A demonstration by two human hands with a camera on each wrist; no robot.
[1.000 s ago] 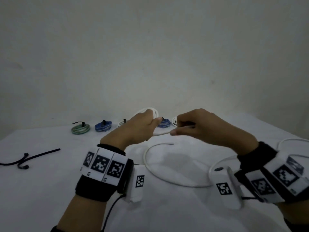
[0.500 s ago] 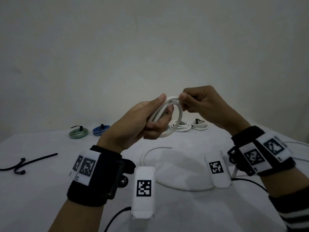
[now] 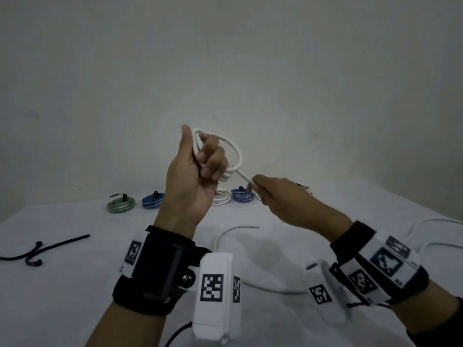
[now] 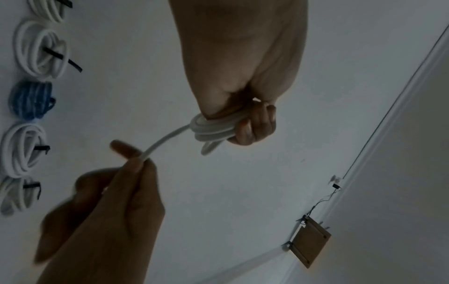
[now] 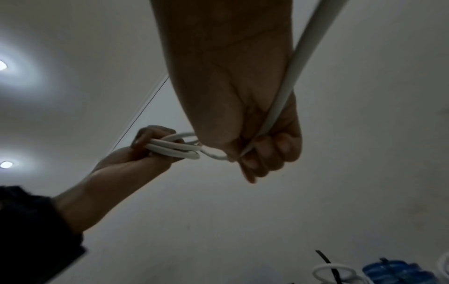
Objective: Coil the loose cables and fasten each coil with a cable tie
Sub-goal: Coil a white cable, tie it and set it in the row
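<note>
left hand (image 3: pixel 193 171), now raised higher off the table (image 3: pixel 75 284), grips the growing white cable coil (image 3: pixel 226 156) while right hand (image 3: pixel 280 199) pinches its tail, pulled down for another loop.

White cable (image 3: pixel 234 151): smooth, matt plastic sheath. Counter (image 3: pixel 75 284): matt white cloth. Wrist straps (image 3: pixel 150 271): black fabric.

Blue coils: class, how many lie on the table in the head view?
2: a blue coil beside the green coil, and a second blue coil just left of the right hand. Others may be hidden.
</note>
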